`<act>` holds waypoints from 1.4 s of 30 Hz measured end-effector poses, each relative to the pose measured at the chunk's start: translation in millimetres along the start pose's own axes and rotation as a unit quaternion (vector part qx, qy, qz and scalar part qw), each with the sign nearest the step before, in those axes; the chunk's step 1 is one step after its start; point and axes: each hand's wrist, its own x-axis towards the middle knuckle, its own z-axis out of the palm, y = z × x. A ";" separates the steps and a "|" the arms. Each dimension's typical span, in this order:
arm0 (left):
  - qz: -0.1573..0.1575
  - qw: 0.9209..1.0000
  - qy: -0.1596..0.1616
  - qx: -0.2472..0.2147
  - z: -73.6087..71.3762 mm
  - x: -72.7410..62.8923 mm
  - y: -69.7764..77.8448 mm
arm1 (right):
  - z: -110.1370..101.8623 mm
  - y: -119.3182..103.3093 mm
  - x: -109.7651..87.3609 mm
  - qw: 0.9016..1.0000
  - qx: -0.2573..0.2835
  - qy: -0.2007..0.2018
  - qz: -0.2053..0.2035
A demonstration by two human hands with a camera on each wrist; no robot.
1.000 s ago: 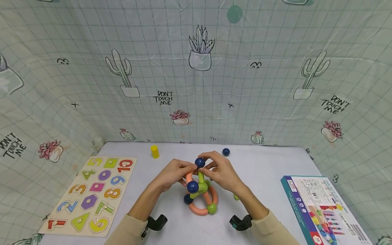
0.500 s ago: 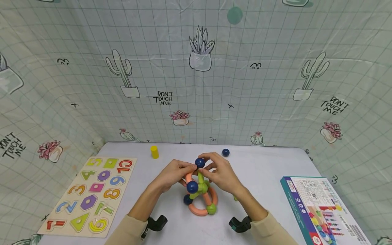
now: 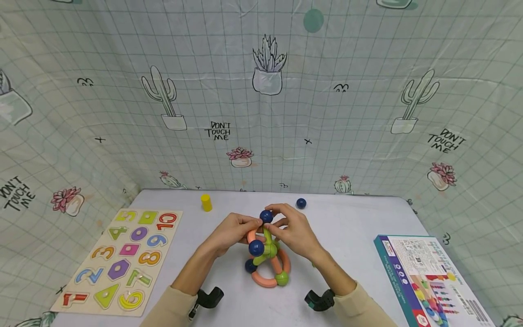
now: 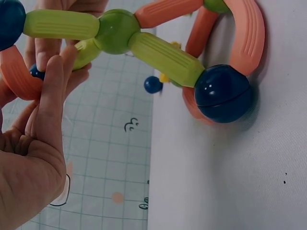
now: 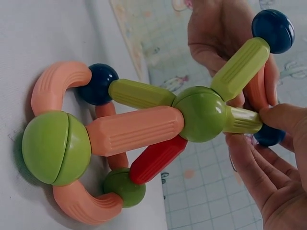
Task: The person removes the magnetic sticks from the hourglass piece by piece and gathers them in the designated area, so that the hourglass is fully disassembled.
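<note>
A magnetic ball-and-stick construction stands on the table, with a ring of curved orange sticks point(image 3: 264, 283) at its base and a green ball point(image 5: 199, 114) as its central hub. Two green sticks lead from the hub to upper blue balls. My left hand point(image 3: 233, 232) pinches a curved orange stick point(image 4: 20, 76) that spans between these balls. At the top, my right hand point(image 3: 297, 232) grips the upper blue ball point(image 3: 266, 216) between thumb and fingers, where it meets a green stick point(image 5: 241, 120). Fingers partly hide that joint. One red stick point(image 5: 158, 160) slants below the hub.
Behind my right hand lies a loose blue ball point(image 3: 301, 203). A yellow cylinder point(image 3: 206, 203) stands at the back left. The number-and-shape puzzle board point(image 3: 122, 261) lies at left, a printed toy box point(image 3: 433, 279) at right. A patterned cloth point(image 3: 269, 118) hangs behind the table.
Both hands stay almost still around the top of the construction. The front upper blue ball has risen very slightly, and a fingertip now shows beside the curved orange stick.
</note>
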 end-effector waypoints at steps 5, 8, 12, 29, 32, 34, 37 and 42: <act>-0.003 1.000 0.003 -0.004 0.4 -0.3 -0.3 | 0.6 -0.8 -0.2 1.000 -0.007 0.006 0.000; -0.006 1.000 0.006 -0.004 0.4 -1.0 0.0 | 0.8 -0.9 -0.1 1.000 -0.010 0.009 0.000; -0.006 1.000 0.007 -0.001 0.5 -2.3 -0.7 | 1.8 -0.5 -0.9 1.000 -0.010 0.011 0.000; -0.006 1.000 0.012 0.011 -0.1 -1.7 -2.9 | 3.2 0.7 -1.7 0.998 0.020 0.042 0.033; -0.007 1.000 0.012 0.010 -0.2 -2.3 -3.1 | 2.4 1.8 -1.3 0.998 0.030 0.047 0.037; -0.004 1.000 0.011 0.009 -0.3 -2.4 -3.1 | 2.0 2.3 -0.8 0.998 0.029 0.044 0.033; -0.004 1.000 0.013 0.012 -0.6 -2.5 -3.0 | 1.6 2.5 -0.5 0.998 0.026 0.038 0.032; -0.004 1.000 0.014 0.015 -1.2 -2.1 -3.3 | -0.7 2.7 -0.7 0.999 0.016 0.040 0.034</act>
